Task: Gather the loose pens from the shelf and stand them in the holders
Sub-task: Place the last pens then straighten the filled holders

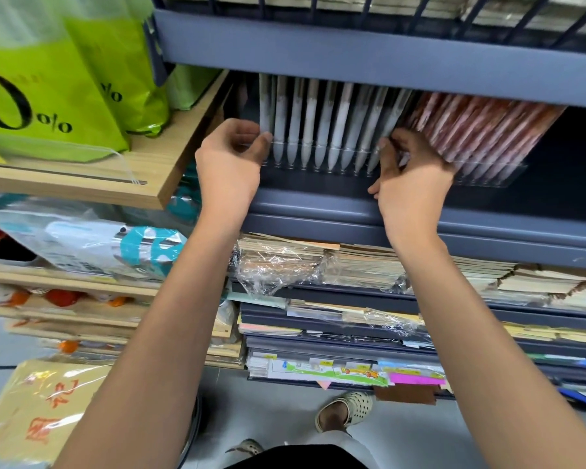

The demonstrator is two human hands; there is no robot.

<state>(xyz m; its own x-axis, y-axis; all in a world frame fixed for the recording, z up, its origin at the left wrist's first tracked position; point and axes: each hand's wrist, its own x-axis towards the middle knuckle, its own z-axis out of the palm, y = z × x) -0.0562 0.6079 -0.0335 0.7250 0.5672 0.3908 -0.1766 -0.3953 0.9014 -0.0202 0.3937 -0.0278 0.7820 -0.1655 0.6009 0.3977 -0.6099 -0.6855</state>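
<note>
Head view: my left hand [231, 157] and right hand [410, 174] pinch the clear holder's [322, 165] end pens [340, 130], light, slick, best gripped mid-barrel.

Read on front green bag [48, 106], printed in black: large "0" followed by small "o/o". Read on second green bag [115, 45] behind it: "/o" only, remainder hidden. Noted on yellowish packet [31, 411], lower left: red characters, blurred, not legible. Noted on shelf-edge tags [318, 363], lower tier: print too small to read.
</note>
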